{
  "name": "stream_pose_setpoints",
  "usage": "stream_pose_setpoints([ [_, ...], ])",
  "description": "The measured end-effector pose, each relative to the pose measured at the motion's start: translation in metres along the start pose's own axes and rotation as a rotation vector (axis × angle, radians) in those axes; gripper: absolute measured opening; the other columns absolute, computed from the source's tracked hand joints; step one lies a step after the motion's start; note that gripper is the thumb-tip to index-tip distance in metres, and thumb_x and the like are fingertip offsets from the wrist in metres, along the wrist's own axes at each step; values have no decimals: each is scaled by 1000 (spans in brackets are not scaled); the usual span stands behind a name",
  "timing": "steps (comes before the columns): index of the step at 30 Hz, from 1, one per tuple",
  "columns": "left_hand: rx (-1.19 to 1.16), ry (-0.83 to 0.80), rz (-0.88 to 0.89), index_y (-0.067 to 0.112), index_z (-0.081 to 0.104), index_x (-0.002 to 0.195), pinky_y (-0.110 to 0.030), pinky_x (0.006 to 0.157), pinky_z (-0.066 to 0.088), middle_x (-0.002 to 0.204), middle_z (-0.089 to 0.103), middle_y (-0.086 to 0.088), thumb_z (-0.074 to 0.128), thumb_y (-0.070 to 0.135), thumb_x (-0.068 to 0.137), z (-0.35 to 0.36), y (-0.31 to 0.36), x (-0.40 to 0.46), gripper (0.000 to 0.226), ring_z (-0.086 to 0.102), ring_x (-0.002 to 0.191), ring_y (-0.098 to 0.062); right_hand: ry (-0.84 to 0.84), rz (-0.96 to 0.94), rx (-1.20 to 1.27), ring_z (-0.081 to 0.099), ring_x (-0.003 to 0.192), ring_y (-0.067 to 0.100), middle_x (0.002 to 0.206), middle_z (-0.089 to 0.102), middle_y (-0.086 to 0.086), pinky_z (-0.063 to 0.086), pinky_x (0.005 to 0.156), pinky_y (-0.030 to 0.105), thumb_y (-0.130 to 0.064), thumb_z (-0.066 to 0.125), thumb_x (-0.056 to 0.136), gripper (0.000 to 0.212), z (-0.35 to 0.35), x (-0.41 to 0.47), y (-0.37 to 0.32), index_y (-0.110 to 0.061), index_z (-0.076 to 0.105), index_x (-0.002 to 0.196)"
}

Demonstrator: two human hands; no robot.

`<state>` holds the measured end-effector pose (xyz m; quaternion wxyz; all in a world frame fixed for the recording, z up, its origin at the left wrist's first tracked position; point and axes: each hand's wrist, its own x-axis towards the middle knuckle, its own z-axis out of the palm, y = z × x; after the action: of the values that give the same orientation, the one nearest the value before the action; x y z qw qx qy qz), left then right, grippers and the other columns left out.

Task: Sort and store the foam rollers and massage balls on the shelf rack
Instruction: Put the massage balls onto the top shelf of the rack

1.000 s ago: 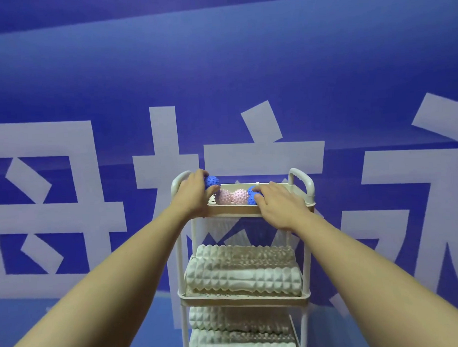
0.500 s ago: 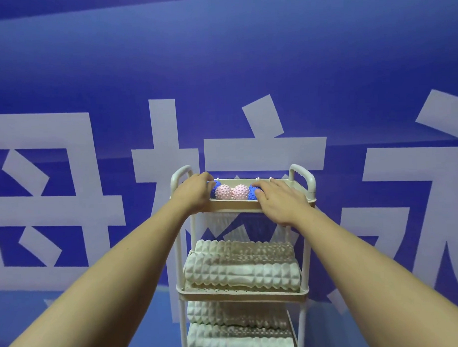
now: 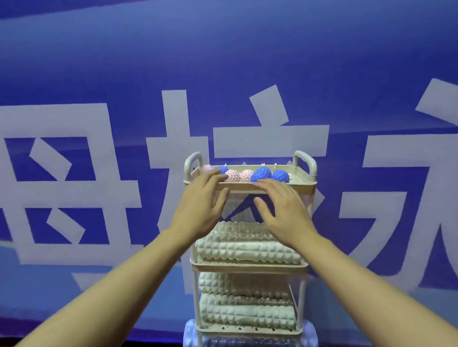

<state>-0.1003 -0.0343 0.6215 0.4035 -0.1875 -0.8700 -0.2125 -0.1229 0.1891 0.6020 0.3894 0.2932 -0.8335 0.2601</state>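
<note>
Head view: a cream shelf rack (image 3: 252, 264) with looped handles at both ends of its top tray stands against a blue banner (image 3: 218, 57) printed with large white characters.

Along the front edge of the top tray (image 3: 301, 187) sits a row of spiky massage balls. Two pink balls (image 3: 239, 175) lie side by side near the middle, two blue balls (image 3: 270, 175) lie to their right toward the tray's right end, and at the left end, partly hidden, another pink ball (image 3: 207, 168) and another blue ball (image 3: 221, 169) lie farther back. All are covered in short nubs.

The middle shelf carries stacked cream foam rollers (image 3: 247, 246) lying lengthwise, their surfaces ridged in a pyramid pattern. The shelf below holds more cream rollers (image 3: 247, 306) of the same kind. At the bottom, pale lilac rollers (image 3: 190, 340) with a bumpy surface stick out at both ends of the rack.

The left hand (image 3: 201, 206) hangs in front of the tray's left front edge, fingers straight and spread, grasping nothing; its fingertips (image 3: 217, 177) reach the rim beside the pink balls. The right hand (image 3: 285, 210) hangs in front of the tray's middle front edge, fingers likewise loose and extended, holding nothing, with its tips at the rim below the blue balls.
</note>
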Motion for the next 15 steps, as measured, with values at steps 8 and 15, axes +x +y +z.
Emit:
stream_pose_setpoints([
  [8,-63,-189,-214,24,51,142,-37,111,39,153,43,5,49,39,103,56,11,-186,41,43,137,-15,-363,191,-54,42,137,15,149,47,-10,32,114,34,-46,44,101,47,62,-175,-24,-29,47,145],
  [15,20,-653,-352,23,50,140,-43,101,46,149,46,0,36,52,98,123,-15,-350,53,53,127,-27,-760,365,-115,49,133,21,148,49,-5,37,110,37,-50,43,98,53,121,-339,-31,-26,48,146],
])
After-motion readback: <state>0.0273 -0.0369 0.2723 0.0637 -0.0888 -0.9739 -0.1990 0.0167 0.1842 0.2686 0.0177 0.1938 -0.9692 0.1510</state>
